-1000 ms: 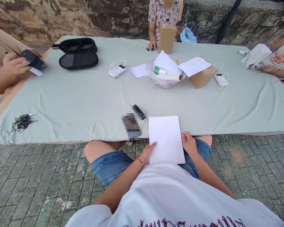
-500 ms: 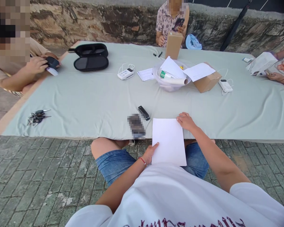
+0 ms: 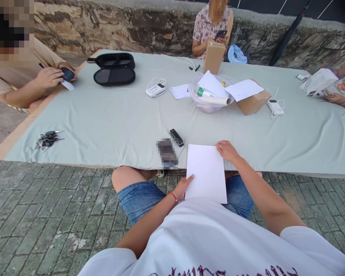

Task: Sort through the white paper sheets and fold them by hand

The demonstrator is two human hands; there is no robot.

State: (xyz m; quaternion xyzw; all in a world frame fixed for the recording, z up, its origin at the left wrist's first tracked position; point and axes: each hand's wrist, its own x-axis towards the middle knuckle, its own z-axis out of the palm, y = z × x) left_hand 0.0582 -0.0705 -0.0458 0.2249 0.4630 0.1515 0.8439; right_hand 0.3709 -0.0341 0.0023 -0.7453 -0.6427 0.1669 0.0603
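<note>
A blank white sheet of paper lies half on the near edge of the table with the grey-green cloth and half over my lap. My left hand pinches its lower left edge, thumb on top. At the sheet's far right corner my right hand grips the paper with curled fingers. Just left of the sheet lie a small black device and a blurred dark object.
Keys lie near the left edge. Further back are a black open case, two white devices with cables, a clear bowl with papers and cardboard boxes. Other people sit left, opposite and right.
My right hand moved from the sheet's near right edge up to its far right corner. The left hand kept its hold. My view tilted up slightly.
</note>
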